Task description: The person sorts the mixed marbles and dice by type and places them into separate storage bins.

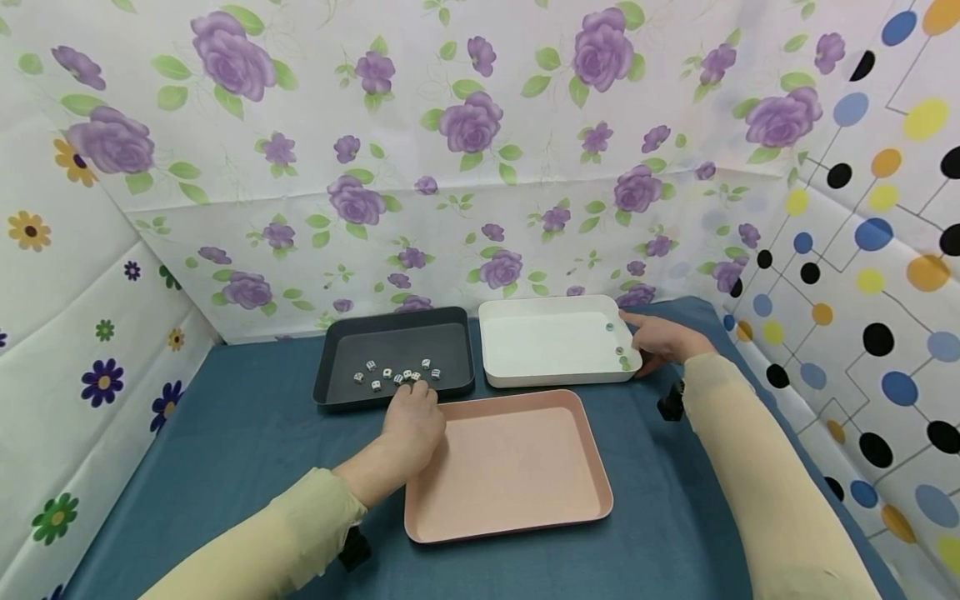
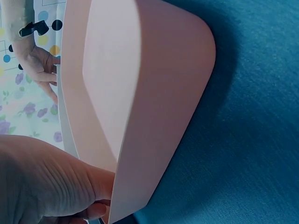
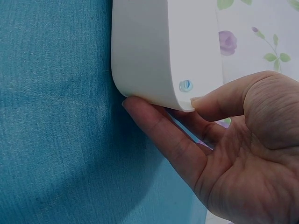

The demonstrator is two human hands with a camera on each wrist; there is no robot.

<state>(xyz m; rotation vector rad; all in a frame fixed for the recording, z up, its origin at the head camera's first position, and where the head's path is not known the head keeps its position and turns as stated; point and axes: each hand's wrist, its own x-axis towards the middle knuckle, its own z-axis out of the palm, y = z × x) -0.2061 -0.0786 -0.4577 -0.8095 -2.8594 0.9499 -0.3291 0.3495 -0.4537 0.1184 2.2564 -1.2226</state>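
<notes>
The left hand [image 1: 415, 429] is at the far left corner of a pink tray [image 1: 517, 467]; in the left wrist view its thumb reaches behind the rim, curled fingers beside it, fingertips partly hidden. Close to those fingers, several white dice [image 1: 377, 386] lie in a black tray [image 1: 397, 327]. The right hand [image 1: 663, 342] grips the right end of a white tray [image 1: 543, 342]. In the right wrist view, the thumb [image 3: 217, 102] rests on the rim and a finger [image 3: 154, 123] is under the corner. Small clear, bluish and green beads [image 1: 624, 362] lie inside that end.
A blue cloth [image 1: 255, 467] covers the table. Flowered sheeting [image 1: 420, 208] hangs behind, with dotted sheeting [image 1: 877, 283] at the right. The black and white trays stand side by side along the back, the pink one in front of them.
</notes>
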